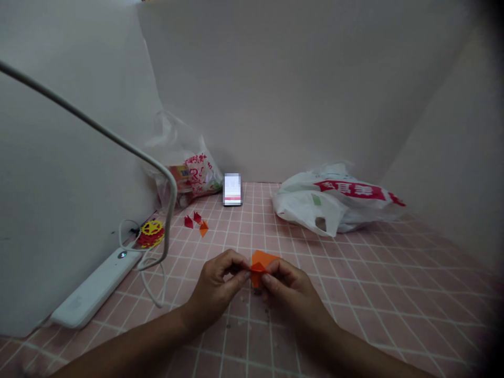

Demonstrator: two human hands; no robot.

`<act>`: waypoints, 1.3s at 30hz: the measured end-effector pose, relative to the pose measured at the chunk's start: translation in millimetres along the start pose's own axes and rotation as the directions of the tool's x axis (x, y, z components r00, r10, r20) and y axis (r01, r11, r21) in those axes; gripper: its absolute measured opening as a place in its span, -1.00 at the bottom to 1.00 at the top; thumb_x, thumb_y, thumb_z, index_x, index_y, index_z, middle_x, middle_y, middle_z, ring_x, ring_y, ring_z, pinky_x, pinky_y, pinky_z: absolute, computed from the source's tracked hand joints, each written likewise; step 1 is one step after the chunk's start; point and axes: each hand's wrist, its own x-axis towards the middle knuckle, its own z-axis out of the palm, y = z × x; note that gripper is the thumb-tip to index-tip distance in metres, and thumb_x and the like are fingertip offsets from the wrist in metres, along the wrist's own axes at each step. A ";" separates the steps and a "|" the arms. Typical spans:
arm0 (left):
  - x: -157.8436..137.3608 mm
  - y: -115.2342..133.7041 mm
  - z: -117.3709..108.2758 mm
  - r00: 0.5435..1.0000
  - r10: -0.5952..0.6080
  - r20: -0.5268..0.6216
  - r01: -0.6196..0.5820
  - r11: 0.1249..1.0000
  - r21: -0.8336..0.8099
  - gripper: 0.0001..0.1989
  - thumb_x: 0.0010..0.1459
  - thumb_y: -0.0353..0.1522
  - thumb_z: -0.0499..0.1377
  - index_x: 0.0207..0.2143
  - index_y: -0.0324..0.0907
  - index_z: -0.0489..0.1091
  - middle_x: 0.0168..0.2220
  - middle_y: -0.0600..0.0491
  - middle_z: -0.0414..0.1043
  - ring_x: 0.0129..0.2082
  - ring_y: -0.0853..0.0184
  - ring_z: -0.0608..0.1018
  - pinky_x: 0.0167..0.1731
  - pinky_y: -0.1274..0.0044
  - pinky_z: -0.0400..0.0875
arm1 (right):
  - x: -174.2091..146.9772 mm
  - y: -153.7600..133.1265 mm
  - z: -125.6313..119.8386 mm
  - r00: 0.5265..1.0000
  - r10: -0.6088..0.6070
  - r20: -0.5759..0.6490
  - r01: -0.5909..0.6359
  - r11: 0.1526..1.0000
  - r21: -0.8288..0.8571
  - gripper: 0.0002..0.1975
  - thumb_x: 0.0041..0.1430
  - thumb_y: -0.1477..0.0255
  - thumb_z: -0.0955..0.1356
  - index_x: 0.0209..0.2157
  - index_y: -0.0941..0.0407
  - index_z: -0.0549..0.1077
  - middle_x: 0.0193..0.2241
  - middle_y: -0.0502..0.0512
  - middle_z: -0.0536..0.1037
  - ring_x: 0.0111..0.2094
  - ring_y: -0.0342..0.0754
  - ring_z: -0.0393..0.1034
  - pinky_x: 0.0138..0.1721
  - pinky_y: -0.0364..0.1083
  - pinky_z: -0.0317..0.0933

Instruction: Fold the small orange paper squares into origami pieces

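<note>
Both hands worked at the near middle of the counter (pixel 378 294), a pink tiled surface with pale grout lines. Left hand (pixel 218 281): thumb and fingers pinched on the left edge of a small folded red-orange paper (pixel 258 268). Right hand (pixel 293 283): grasping the same paper at its right edge, thumb on the near side. Paper located between the two sets of fingertips. A lighter orange part (pixel 264 256) showed just beyond it; could not tell whether this was the same piece or a separate one.

Far left of the hands: two red pieces (pixel 188 221) and an orange piece (pixel 203 228), small, pointed, grouped close together. Left of these, a yellow cutout (pixel 152 228) rested over red ones (pixel 149 240), beside a white power strip (pixel 98 289). A grey cord (pixel 118 139) curved in from the left. Far side: clear bag (pixel 189 173) at left, lit phone (pixel 232 189) just right of it, propped upright; white bag (pixel 334 202) lay at right, red print on its side.
</note>
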 end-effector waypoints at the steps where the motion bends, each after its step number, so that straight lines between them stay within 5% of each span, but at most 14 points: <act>1: 0.2 1.0 -0.3 1.000 -0.012 0.002 0.012 1.000 0.002 -0.98 0.14 -0.44 0.21 -0.36 -0.19 0.44 -0.41 0.06 0.44 -0.39 0.34 0.49 -0.33 0.50 0.39 | -0.1 -0.9 0.3 1.000 0.002 0.000 -0.002 1.000 0.002 -0.78 0.13 0.31 0.43 -0.48 0.11 0.39 -0.57 -0.04 0.46 -0.56 -0.19 0.27 -0.48 -0.15 0.10; 7: 2.5 2.5 -1.0 0.986 -0.148 0.081 0.156 0.983 -0.095 -0.90 0.07 -0.39 0.25 -0.32 -0.22 0.45 -0.39 0.03 0.49 -0.39 0.33 0.51 -0.35 0.51 0.39 | 0.6 -4.1 1.2 1.000 -0.001 0.018 0.001 1.000 -0.013 -0.76 0.14 0.30 0.42 -0.48 0.11 0.37 -0.61 -0.05 0.45 -0.55 -0.18 0.29 -0.45 -0.15 0.14; 12: 5.2 3.9 0.2 0.948 -0.289 0.133 0.314 0.912 -0.264 -0.84 0.06 -0.32 0.26 -0.36 -0.24 0.41 -0.53 0.11 0.44 -0.54 0.42 0.45 -0.46 0.56 0.34 | 1.3 -6.1 0.9 1.000 -0.011 -0.018 0.011 1.000 -0.003 -0.75 0.11 0.36 0.45 -0.17 0.05 0.40 -0.52 -0.10 0.46 -0.55 -0.19 0.33 -0.49 -0.18 0.15; 21: 7.8 3.8 -0.9 0.905 -0.395 0.154 0.424 0.831 -0.360 -0.80 0.00 -0.31 0.30 -0.34 -0.24 0.44 -0.54 0.12 0.48 -0.53 0.41 0.49 -0.44 0.55 0.36 | 4.6 -9.5 3.3 0.995 0.027 0.092 -0.024 0.999 -0.032 -0.80 0.04 0.41 0.44 -0.26 0.09 0.44 -0.45 0.01 0.51 -0.49 -0.14 0.36 -0.43 -0.11 0.23; 39: 7.8 -5.3 -0.9 0.878 -0.397 0.266 0.477 0.691 -0.543 -0.70 0.01 -0.27 0.38 -0.22 -0.23 0.55 -0.37 0.03 0.58 -0.39 0.36 0.58 -0.24 0.47 0.47 | 8.2 -10.3 -0.4 0.995 0.070 0.070 -0.074 0.996 0.049 -0.74 -0.02 0.36 0.49 -0.24 0.09 0.51 -0.40 0.01 0.51 -0.48 -0.17 0.35 -0.40 -0.13 0.24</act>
